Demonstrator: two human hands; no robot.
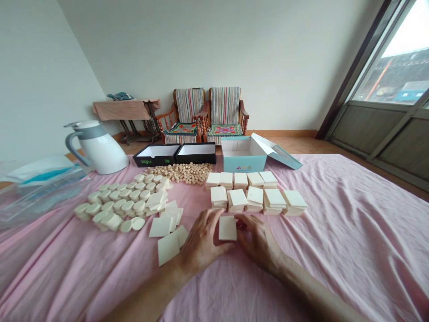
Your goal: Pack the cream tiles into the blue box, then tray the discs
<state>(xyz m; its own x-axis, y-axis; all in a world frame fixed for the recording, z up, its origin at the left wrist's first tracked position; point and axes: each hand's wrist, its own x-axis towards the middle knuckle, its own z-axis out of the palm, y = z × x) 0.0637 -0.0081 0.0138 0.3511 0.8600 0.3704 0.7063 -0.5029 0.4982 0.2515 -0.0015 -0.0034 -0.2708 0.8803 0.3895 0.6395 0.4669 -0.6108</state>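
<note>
A pale square wooden tile (228,228), perhaps the top of a small stack, sits between my two hands just above or on the pink cloth. My left hand (203,237) curves round its left side, with fingers at the far corner and the thumb along the near edge. At the right edge, the bent fingers of my right hand (256,237) press against it. Beyond my hands stand two rows of stacked square tiles (237,197). Loose square tiles (168,247) lie spread beside my left wrist, some overlapping. The undersides of both hands are hidden.
Stacks of round wooden discs (127,205) fill the left, with small wooden beads (187,173) heaped behind. Black open boxes (196,153), a light-blue box (243,156) with its leaning lid (279,154), and a white jug (103,150) line the far side. Clear plastic packaging (40,188) lies left.
</note>
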